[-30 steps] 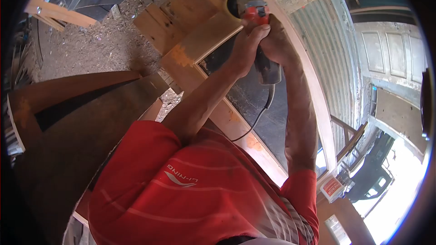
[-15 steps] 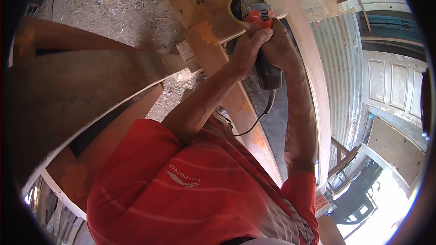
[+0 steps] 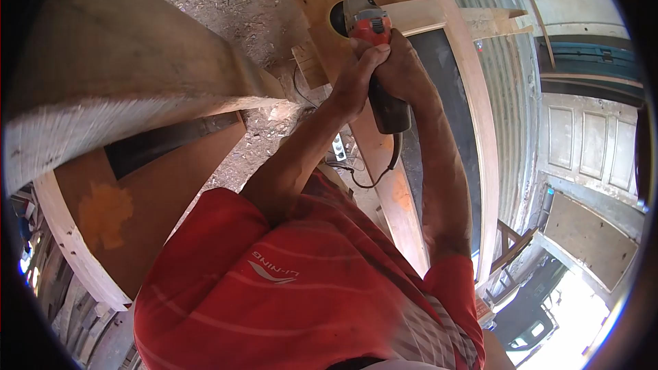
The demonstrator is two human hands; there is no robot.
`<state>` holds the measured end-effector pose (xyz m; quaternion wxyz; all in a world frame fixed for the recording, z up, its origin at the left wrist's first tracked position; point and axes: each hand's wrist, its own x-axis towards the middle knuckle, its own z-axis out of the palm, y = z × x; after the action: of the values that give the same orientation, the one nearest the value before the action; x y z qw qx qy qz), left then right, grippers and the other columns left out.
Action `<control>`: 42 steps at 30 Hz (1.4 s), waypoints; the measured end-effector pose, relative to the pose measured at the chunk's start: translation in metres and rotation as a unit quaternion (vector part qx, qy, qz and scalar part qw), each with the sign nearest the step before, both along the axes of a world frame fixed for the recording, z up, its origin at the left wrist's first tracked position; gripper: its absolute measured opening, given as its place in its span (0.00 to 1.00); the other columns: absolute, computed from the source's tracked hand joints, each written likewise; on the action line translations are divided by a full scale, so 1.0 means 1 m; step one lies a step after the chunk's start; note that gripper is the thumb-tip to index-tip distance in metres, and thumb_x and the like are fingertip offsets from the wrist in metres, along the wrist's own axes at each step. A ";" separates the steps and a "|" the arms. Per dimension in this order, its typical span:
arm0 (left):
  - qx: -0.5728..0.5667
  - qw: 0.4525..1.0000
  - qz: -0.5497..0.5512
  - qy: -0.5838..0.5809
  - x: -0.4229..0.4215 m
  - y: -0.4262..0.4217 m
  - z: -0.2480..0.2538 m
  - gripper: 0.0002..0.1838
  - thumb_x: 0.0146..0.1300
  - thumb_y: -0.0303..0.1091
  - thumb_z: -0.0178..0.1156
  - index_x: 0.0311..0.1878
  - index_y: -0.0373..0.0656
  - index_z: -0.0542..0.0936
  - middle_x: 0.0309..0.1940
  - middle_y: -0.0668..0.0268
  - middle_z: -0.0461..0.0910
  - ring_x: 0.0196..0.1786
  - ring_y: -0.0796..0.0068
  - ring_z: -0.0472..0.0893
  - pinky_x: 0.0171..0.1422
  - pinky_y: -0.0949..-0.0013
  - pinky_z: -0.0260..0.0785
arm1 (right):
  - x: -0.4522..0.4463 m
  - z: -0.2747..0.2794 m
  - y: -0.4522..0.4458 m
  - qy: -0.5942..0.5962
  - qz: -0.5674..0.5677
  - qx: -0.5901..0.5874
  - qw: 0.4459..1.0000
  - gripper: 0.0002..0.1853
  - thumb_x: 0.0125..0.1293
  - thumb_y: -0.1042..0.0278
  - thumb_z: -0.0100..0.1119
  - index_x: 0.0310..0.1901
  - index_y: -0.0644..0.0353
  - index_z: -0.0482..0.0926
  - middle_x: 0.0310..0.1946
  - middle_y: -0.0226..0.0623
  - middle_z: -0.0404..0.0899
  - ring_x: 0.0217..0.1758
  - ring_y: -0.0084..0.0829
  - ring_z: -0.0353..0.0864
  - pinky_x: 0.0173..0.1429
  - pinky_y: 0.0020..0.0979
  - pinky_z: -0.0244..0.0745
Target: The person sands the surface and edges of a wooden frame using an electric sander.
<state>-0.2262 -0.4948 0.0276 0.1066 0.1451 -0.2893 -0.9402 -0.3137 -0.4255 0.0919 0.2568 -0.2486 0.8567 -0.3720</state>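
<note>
In the head view, at 12 o'clock, a left hand point(image 3: 355, 81) and right hand point(image 3: 406, 74) close snugly around a power tool point(image 3: 369, 19) over a wooden frame point(image 3: 473, 82). Its cord point(image 3: 397, 152), looping toward 6 o'clock, could snag, jerking the disc point(image 3: 338, 19) and gouging wood. The disc's working face and most right-hand fingertips are hidden.

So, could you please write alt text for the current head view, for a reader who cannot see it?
A person's left hand and right hand grip a red, grey and black power tool over a wooden frame with a dark inset. The wearer's red shirt fills the foreground.
</note>
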 end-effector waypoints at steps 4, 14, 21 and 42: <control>-0.030 0.999 0.040 -0.001 0.003 -0.001 0.003 0.26 0.73 0.48 0.61 0.65 0.39 0.75 0.54 0.64 0.80 0.57 0.75 0.79 0.67 0.66 0.69 | -0.001 -0.008 -0.004 -0.002 0.039 -0.055 0.998 0.41 0.64 0.39 0.71 0.53 0.80 0.77 0.43 0.65 0.86 0.53 0.56 0.89 0.55 0.45 0.81; -0.001 0.996 0.079 -0.029 0.028 0.006 0.007 0.19 0.73 0.46 0.63 0.55 0.39 0.81 0.48 0.67 0.81 0.55 0.77 0.79 0.66 0.68 0.69 | 0.009 -0.012 -0.005 0.002 0.086 -0.011 0.996 0.43 0.62 0.36 0.71 0.52 0.81 0.76 0.48 0.70 0.84 0.59 0.61 0.85 0.60 0.46 0.79; -0.011 0.993 0.115 -0.018 0.037 0.012 0.005 0.19 0.73 0.45 0.63 0.53 0.38 0.81 0.47 0.68 0.81 0.52 0.79 0.79 0.63 0.69 0.69 | 0.024 0.006 -0.006 0.017 0.103 0.031 0.994 0.43 0.62 0.36 0.71 0.50 0.80 0.75 0.47 0.72 0.83 0.59 0.64 0.84 0.60 0.47 0.79; -0.039 0.995 -0.090 0.019 -0.081 0.046 -0.003 0.28 0.73 0.48 0.62 0.67 0.39 0.74 0.56 0.62 0.80 0.59 0.72 0.80 0.65 0.64 0.73 | -0.057 0.012 0.056 0.044 -0.040 -0.036 0.998 0.25 0.71 0.47 0.67 0.54 0.64 0.84 0.44 0.48 0.88 0.51 0.38 0.88 0.55 0.42 0.79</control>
<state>-0.3070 -0.4487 0.0251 0.0322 0.0960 -0.3354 -0.9366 -0.3705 -0.3695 0.1035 0.1947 -0.2395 0.8624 -0.4013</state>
